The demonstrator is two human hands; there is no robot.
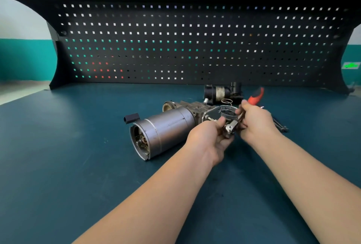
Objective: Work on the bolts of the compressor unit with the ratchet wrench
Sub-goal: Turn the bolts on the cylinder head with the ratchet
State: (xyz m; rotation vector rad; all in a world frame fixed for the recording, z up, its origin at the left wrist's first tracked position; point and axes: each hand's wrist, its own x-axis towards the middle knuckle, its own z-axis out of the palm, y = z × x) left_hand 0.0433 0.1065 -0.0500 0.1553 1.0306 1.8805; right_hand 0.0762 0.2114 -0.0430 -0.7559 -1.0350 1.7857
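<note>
The compressor unit (168, 128) lies on its side mid-bench, open motor end facing near-left. The left hand (209, 138) pinches the ratchet wrench (234, 124) head at the unit's right end; the right hand (256, 122) grips its red-handled shaft. Bare bench mat (68, 156) spreads left and near.

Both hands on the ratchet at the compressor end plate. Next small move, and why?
Probably a short swing of the orange handle with the right hand. The ratchet wrench head sits low at the compressor unit end plate, steadied by the left hand, so it looks seated. The bolt itself is hidden; if the head wobbles, reseat first.
</note>
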